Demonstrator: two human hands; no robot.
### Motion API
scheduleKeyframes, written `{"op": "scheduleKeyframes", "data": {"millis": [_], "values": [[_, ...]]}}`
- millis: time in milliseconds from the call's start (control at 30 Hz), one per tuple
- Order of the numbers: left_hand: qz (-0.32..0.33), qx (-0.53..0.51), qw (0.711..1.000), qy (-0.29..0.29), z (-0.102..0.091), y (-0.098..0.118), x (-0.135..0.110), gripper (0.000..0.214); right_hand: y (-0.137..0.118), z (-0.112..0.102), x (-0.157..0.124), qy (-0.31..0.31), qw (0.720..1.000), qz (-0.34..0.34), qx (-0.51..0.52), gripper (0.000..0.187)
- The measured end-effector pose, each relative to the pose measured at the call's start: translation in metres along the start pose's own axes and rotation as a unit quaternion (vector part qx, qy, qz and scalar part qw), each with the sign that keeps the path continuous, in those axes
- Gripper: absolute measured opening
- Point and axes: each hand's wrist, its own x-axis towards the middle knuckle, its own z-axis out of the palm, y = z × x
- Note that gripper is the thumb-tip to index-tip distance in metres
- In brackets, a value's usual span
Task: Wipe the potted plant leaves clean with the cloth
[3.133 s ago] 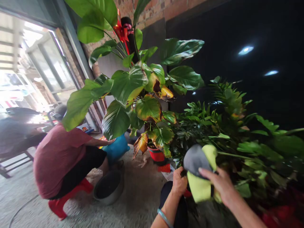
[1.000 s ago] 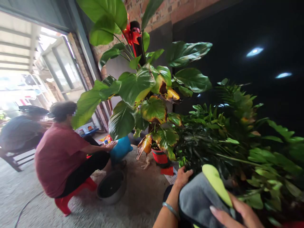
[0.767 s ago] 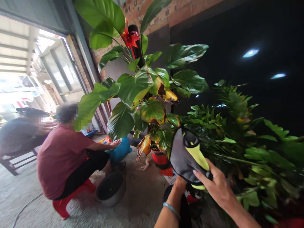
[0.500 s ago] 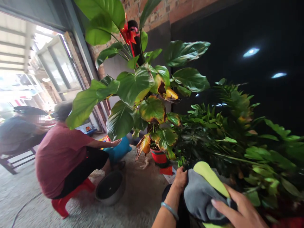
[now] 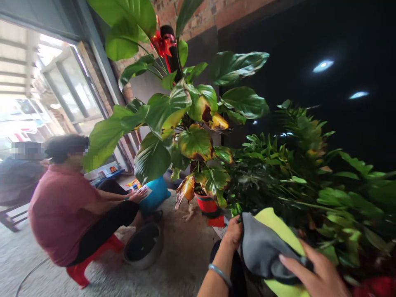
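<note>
Two hands on one piece of fabric right now, low at the bottom right of my view. It's a grey cloth with yellow-green trim [image 5: 262, 251], could be a glove or a sleeve, hard to say since it's all bunched up. My left hand [image 5: 232, 233] is curled closed on its left edge, fingers tucked under so I only see the knuckles and thumb side; there's a light blue bangle [image 5: 219, 275] on that wrist. My right hand [image 5: 315, 274] comes in from the bottom right corner, thumb and fingers closed over the cloth's dark cuff end, so the fabric is stretched between the two hands. The whole thing sits right in front of the bushy small-leaved plant [image 5: 297, 181], touching or nearly touching its lower fronds.

Just left of that plant is the big-leaved one [image 5: 173, 111] in a red pot [image 5: 206, 203], some leaves yellow and brown at the edges, with a red ribbon [image 5: 161, 43] tied up on its dark pole.

Further left another person in a dark red shirt [image 5: 58, 210] crouches on a red stool [image 5: 80, 272], one hand resting on a blue bag [image 5: 156, 194]. A grey basin [image 5: 144, 247] stands on the floor near their knees.
</note>
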Motion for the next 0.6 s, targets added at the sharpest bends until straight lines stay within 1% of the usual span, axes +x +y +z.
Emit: {"op": "scheduleKeyframes", "data": {"millis": [67, 100, 133, 167, 200, 233, 267, 300, 333, 400, 433, 467, 500, 533, 600], "values": [[0.003, -0.002, 1.000, -0.008, 0.002, 0.002, -0.001, 0.032, -0.021, -0.026, -0.004, 0.049, 0.999, 0.015, 0.014, 0.041], [0.000, 0.002, 1.000, -0.008, 0.002, 0.002, -0.002, 0.034, -0.034, -0.034, -0.001, 0.089, 0.996, 0.015, 0.015, 0.043], [-0.006, 0.008, 1.000, -0.004, 0.002, 0.002, -0.003, 0.034, -0.047, -0.037, 0.005, 0.137, 0.990, 0.010, 0.013, 0.046], [-0.011, 0.016, 1.000, 0.002, 0.002, 0.002, -0.004, 0.035, -0.057, -0.036, 0.014, 0.181, 0.983, -0.003, 0.014, 0.050], [-0.014, 0.023, 1.000, 0.008, 0.003, 0.002, -0.004, 0.035, -0.063, -0.030, 0.023, 0.208, 0.978, -0.017, 0.019, 0.052], [-0.015, 0.027, 0.999, 0.011, 0.003, 0.001, -0.005, 0.035, -0.064, -0.022, 0.031, 0.210, 0.977, -0.024, 0.026, 0.053], [-0.013, 0.031, 0.999, 0.014, 0.002, 0.000, -0.004, 0.034, -0.059, -0.011, 0.037, 0.189, 0.981, -0.022, 0.032, 0.052], [-0.007, 0.035, 0.999, 0.016, 0.002, -0.001, -0.003, 0.033, -0.050, 0.001, 0.040, 0.140, 0.989, -0.008, 0.037, 0.049], [0.002, 0.038, 0.999, 0.019, 0.002, -0.001, -0.002, 0.031, -0.036, 0.011, 0.038, 0.073, 0.996, 0.013, 0.042, 0.047], [0.017, 0.045, 0.999, 0.023, 0.001, -0.001, 0.001, 0.026, -0.006, 0.024, 0.023, -0.046, 0.996, 0.055, 0.050, 0.042], [0.021, 0.047, 0.998, 0.024, 0.001, -0.001, 0.003, 0.024, 0.007, 0.025, 0.012, -0.084, 0.993, 0.059, 0.051, 0.040], [0.024, 0.045, 0.998, 0.024, 0.000, -0.001, 0.004, 0.022, 0.016, 0.021, 0.000, -0.097, 0.993, 0.053, 0.049, 0.039], [0.027, 0.040, 0.999, 0.024, 0.000, 0.000, 0.004, 0.021, 0.020, 0.014, -0.011, -0.086, 0.994, 0.045, 0.044, 0.036], [0.031, 0.034, 0.999, 0.022, 0.000, 0.000, 0.005, 0.021, 0.018, 0.005, -0.018, -0.067, 0.996, 0.035, 0.038, 0.035], [0.032, 0.025, 0.999, 0.018, 0.000, 0.000, 0.003, 0.023, 0.002, -0.015, -0.019, -0.008, 0.999, 0.027, 0.039, 0.038]]}}
